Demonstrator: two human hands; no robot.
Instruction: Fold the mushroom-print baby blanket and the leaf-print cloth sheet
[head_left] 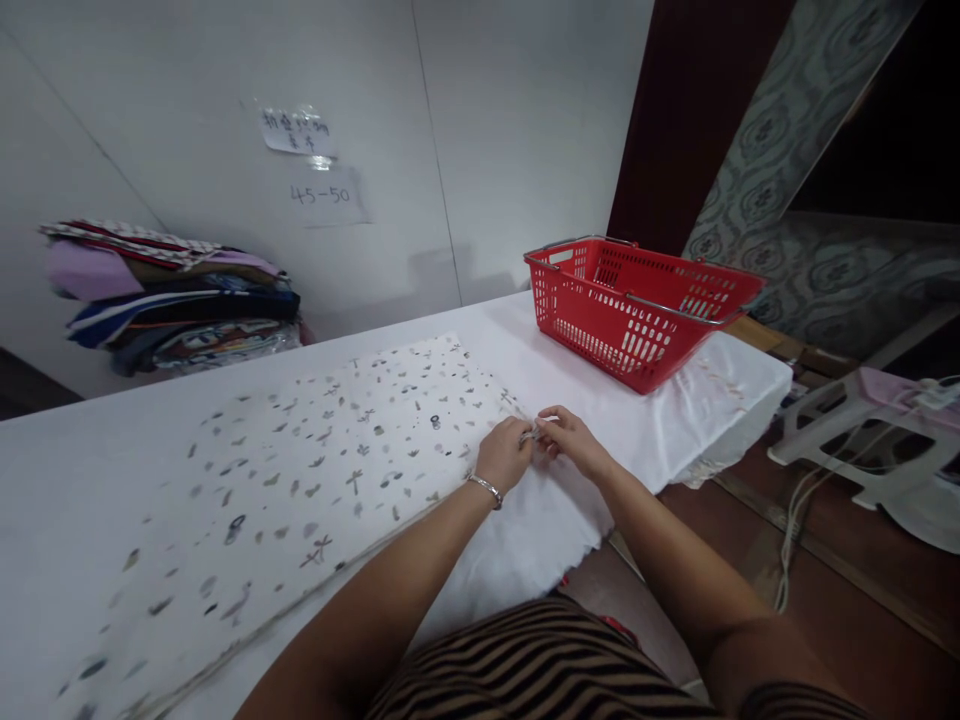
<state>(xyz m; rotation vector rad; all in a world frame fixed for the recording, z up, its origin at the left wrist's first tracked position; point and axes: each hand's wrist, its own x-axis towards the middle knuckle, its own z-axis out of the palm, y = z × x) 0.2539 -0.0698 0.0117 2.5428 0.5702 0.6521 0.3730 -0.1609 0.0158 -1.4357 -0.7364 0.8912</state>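
Note:
A white cloth (337,460) with small printed leaves, birds and other figures lies spread flat and long across the white-covered table (600,480). My left hand (502,455), with a silver bracelet at the wrist, is closed on the cloth's near right corner. Close beside it, my right hand (570,440) pinches the same corner, its fingers bent round a small gathered bit of fabric. Exactly how the fabric sits between the fingertips is hidden.
A red plastic basket (607,320) with metal handles stands at the table's back right. Folded fabrics (180,295) are stacked at the back left. Paper signs (322,195) are taped to the wall. Right of the table stands a white plastic stool (885,430) with cables.

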